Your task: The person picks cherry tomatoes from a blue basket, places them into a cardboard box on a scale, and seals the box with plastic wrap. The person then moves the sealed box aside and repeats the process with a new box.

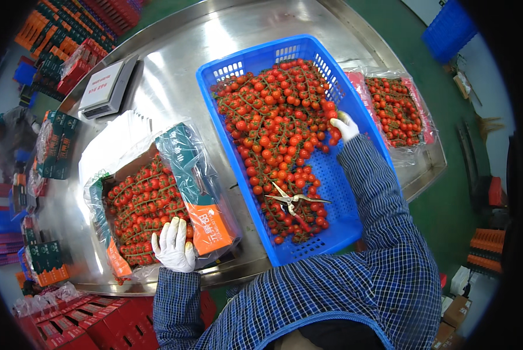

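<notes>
My left hand (pixel 174 245), in a white glove, lies with its fingers on the cherry tomatoes at the near edge of a carton lined with clear plastic (pixel 210 225). Rows of vine tomatoes (pixel 145 197) fill that carton. My right hand (pixel 345 126), gloved too, is at the right side of a blue plastic basket (pixel 255 218), its fingers around a few cherry tomatoes (pixel 331 113) on the vine. Many vine tomatoes (pixel 274 113) are heaped in the basket. Snips with a red handle part (pixel 291 200) lie spread apart on the heap.
A scale (pixel 106 89) stands at the back left of the steel table (pixel 174 78), behind white paper sheets (pixel 108 140). Right of the basket is another plastic-wrapped box of tomatoes (pixel 395 111). Printed cartons (pixel 56 144) stand at left; red boxes (pixel 99 321) are below the table's near edge.
</notes>
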`<state>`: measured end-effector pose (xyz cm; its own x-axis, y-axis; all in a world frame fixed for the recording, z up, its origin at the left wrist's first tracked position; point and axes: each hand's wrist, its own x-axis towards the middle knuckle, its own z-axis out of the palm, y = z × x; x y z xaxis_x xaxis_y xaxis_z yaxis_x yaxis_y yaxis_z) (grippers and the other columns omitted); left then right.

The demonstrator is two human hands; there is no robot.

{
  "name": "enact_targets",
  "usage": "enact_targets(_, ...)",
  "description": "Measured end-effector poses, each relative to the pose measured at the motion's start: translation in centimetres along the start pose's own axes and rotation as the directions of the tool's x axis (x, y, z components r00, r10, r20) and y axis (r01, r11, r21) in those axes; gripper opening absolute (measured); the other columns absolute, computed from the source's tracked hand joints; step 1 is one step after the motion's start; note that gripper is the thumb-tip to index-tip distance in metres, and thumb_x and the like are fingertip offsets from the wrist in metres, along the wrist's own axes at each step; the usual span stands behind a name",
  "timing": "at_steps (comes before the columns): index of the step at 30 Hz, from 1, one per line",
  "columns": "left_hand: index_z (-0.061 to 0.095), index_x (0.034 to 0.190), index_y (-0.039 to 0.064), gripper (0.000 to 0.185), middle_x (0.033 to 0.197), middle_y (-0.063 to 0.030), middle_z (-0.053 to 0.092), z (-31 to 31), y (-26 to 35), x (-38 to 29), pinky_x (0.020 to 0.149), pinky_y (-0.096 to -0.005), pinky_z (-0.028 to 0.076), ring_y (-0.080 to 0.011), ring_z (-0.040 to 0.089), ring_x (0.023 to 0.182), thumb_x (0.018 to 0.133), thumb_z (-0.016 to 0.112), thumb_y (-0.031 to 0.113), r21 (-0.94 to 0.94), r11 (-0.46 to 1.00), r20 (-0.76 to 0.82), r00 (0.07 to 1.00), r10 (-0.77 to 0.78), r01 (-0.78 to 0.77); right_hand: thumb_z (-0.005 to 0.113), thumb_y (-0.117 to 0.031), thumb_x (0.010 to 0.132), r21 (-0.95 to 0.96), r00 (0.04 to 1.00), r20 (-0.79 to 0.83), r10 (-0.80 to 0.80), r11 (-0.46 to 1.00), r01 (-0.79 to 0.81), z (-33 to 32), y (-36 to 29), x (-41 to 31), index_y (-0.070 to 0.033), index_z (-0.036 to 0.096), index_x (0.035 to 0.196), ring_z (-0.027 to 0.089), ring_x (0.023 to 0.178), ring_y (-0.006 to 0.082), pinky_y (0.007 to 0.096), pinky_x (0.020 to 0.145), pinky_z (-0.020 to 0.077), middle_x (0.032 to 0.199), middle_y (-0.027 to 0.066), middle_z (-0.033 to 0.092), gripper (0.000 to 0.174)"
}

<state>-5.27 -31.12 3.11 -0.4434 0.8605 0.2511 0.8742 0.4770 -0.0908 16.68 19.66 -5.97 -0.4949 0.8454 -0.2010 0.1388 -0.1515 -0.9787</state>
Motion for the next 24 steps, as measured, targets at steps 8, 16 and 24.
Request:
enact_targets(8,0.052,0.132,0.014,0.049,0.140,-0.0038,0.047,-0.4,-0.3,-0.1,0.112,-0.0436,0.016,-0.0219,0.041,0.129,0.089,0.045,0.037,-0.111,0.994,-0.071,0.997,-0.008,0.000,0.056,-0.053,0.087,0.708,0.729,0.675,-0.119,0.385,-0.593,8.5,-7.3,-12.9,-0.004,0.041,0.133,0.062,0.089,0.0309,0.0403,0.072,0.0557,0.117,0.0210,0.055,0.069)
enact_targets(16,0.006,0.149,0.004,0.085,0.140,-0.0220,0.040,-6.7,3.7,1.2,0.106,-0.0397,0.033,-0.0281,0.043,0.127,0.090,0.062,0.027,-0.922,-0.347,0.228,0.964,-0.134,0.170,0.060,-0.035,0.089,0.088,0.783,0.621,-0.022,0.995,-0.042,19.6,-12.7,-23.5,0.000,0.030,0.142,0.045,0.124,0.0259,0.0371,0.103,0.0382,0.137,0.0191,0.044,0.070)
enact_targets(24,0.029,0.140,0.007,0.061,0.129,-0.0163,0.049,-7.0,5.0,0.5,0.082,-0.0452,0.056,-0.0305,0.057,0.112,0.091,0.058,0.028,-0.476,-0.805,0.494,0.865,0.088,0.353,0.070,-0.033,0.077,-0.968,0.969,0.220,0.114,0.148,0.203,13.3,-7.2,-22.3,0.001,0.051,0.119,0.055,0.108,0.0352,0.0401,0.092,0.0464,0.114,0.0210,0.057,0.057)
